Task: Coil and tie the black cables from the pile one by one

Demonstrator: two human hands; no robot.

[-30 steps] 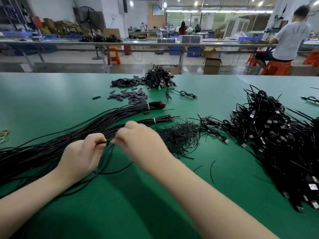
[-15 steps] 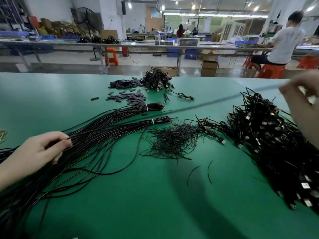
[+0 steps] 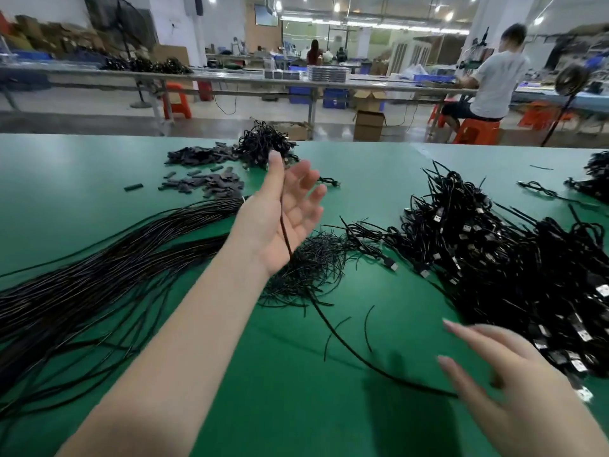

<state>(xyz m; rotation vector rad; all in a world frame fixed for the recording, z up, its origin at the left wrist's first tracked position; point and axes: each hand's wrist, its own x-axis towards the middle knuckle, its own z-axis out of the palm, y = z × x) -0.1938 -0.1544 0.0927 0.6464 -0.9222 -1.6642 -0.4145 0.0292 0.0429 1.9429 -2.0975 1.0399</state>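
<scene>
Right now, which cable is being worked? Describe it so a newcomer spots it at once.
On the green table, find the raised left hand at centre. A single thin black cable runs down its open palm, then sweeps across bare green surface to the right hand. Unlike the long bundled cables on the left, it lies alone, lifted.

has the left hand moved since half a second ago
Yes. The left hand has risen off the long straight cables at the left and swung right, now palm-up above the heap of short ties, one cable across its palm.
</scene>
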